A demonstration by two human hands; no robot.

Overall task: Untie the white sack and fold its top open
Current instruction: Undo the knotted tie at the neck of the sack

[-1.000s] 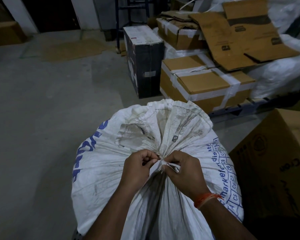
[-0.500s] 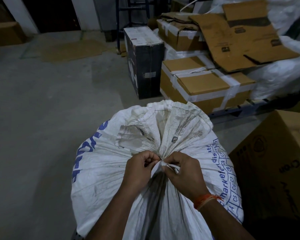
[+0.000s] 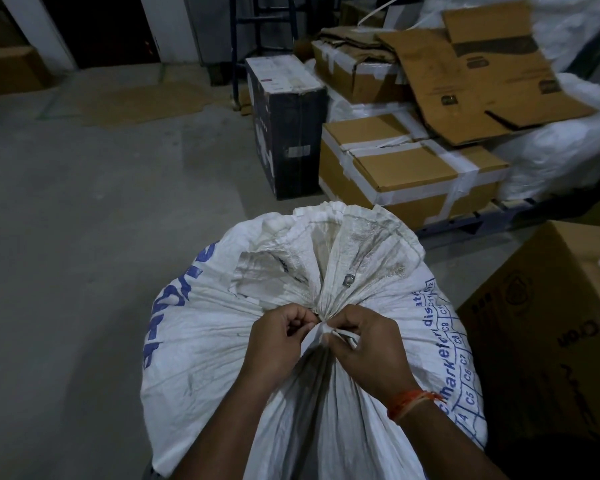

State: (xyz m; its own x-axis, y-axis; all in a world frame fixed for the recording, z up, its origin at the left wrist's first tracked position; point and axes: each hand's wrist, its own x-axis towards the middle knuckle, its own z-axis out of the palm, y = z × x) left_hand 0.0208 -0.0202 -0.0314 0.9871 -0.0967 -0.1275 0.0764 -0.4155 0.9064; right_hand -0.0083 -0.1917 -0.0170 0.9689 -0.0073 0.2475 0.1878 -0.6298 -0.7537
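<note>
hands: left hand (image 3: 278, 336), right hand (image 3: 368, 344) pinch tie (image 3: 326, 332) | white sack (image 3: 201, 341) | bare floor (image 3: 84, 220) left

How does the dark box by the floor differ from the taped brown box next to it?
The dark box is black with a white top and stands tall; the taped brown box is plain cardboard, lies low and wide, and is banded with white tape. Both are closed.
</note>
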